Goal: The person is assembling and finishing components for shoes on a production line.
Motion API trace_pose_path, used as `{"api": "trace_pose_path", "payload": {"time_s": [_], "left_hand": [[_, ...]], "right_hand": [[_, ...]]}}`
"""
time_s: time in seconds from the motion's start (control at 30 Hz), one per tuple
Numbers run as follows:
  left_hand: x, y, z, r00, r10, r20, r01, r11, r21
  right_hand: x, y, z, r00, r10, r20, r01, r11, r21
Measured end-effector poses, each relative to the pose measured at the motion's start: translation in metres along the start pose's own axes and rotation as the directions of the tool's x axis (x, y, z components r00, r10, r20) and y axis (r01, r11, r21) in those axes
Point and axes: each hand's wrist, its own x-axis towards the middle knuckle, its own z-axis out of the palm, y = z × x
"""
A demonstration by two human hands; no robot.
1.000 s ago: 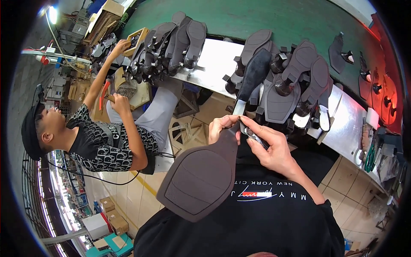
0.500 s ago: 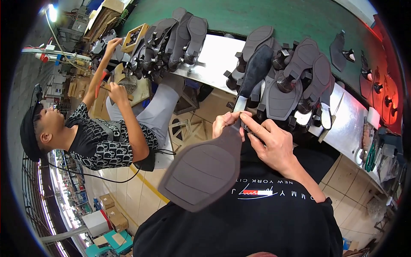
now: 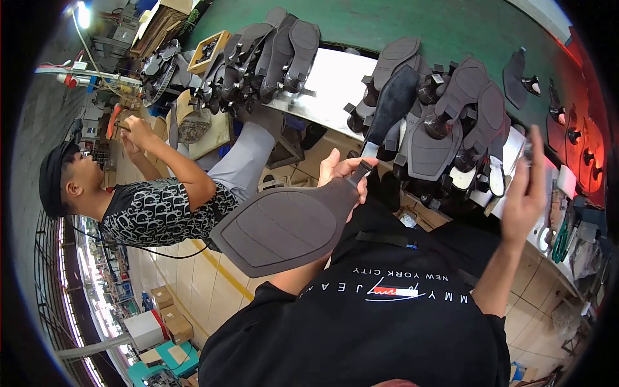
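A dark grey-brown shoe sole [image 3: 280,226] is in my left hand [image 3: 340,173], its broad tread-marked face turned up. My fingers wrap round its narrow shank end, where a small black heel piece [image 3: 363,169] shows. Well apart from it, my right hand [image 3: 523,206] is out to the right by the bench edge. That hand is smeared by motion, but its fingers look stretched out and nothing shows in them. Closest beyond my left hand lies a pile of heeled shoe soles [image 3: 431,145], with a black padded insole [image 3: 392,103] on top.
Another group of heeled soles [image 3: 300,55] lies along the green-topped bench [image 3: 361,22] with a metal edge [image 3: 335,80]. Green-handled scissors [image 3: 560,245] and a brush [image 3: 556,209] are at right, near a red-lit heater [image 3: 590,145]. A co-worker [image 3: 155,206] sits at left with an orange-headed hammer [image 3: 113,119].
My right hand has left the sole and swung far right. My left hand keeps the sole, now shifted slightly left and up. The co-worker's hands have moved left, away from the wooden tray.
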Motion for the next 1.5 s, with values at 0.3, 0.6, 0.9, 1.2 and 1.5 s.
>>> {"api": "trace_pose_path", "payload": {"time_s": [0.3,0.6,0.9,1.2,1.5], "left_hand": [[0.015,-0.011,-0.011,0.959,-0.053,0.277,0.086,0.991,-0.106],[0.005,-0.008,0.015,0.95,0.054,0.307,-0.049,0.999,-0.023],[-0.019,-0.021,0.024,0.864,0.156,0.478,-0.277,0.941,0.193],[-0.023,-0.038,0.034,0.887,-0.011,0.461,-0.075,0.983,0.169],[-0.025,-0.061,0.016,0.937,0.041,0.348,-0.055,0.998,0.032]], "right_hand": [[0.0,0.156,-0.077,0.947,0.316,0.057,-0.215,0.755,-0.62],[0.001,0.16,-0.096,0.999,-0.02,0.05,0.052,0.599,-0.799],[-0.01,0.121,-0.017,0.899,0.414,0.142,-0.325,0.848,-0.418],[-0.015,0.173,-0.054,0.841,0.529,0.109,-0.538,0.841,0.067],[-0.06,-0.031,-0.02,0.484,0.336,0.808,-0.762,0.616,0.2]]}}
